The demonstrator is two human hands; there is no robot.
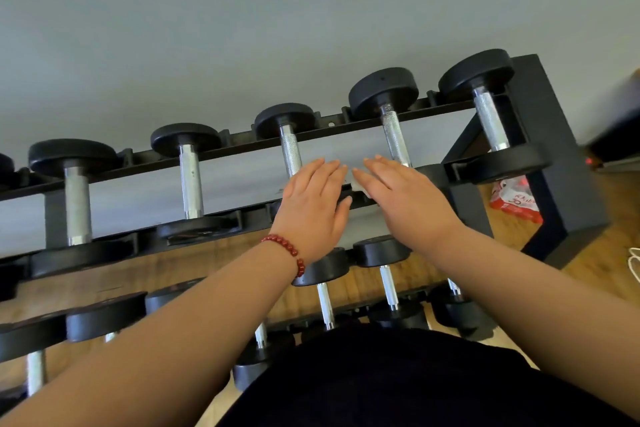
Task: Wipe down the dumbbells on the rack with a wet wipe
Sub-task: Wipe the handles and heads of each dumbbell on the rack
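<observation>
Both hands lie flat, fingers straight and close together: left hand (311, 198) beside right hand (398, 199), over the near side of the top tier. Black rack (561, 135) stands against a grey wall (242, 28), two tiers in view, dumbbells (291, 149) seated in cradles. Each dumbbell's long axis runs front to back, pointing away from the person toward the wall, a black head at either end. Wet wipe (358, 188) shows only as a small white scrap under the right hand's fingers, between the two hands. Risk, as judged: nothing pinches the wipe, so it may slide out and drop through the open tier; knurled grips could snag or tear it.
</observation>
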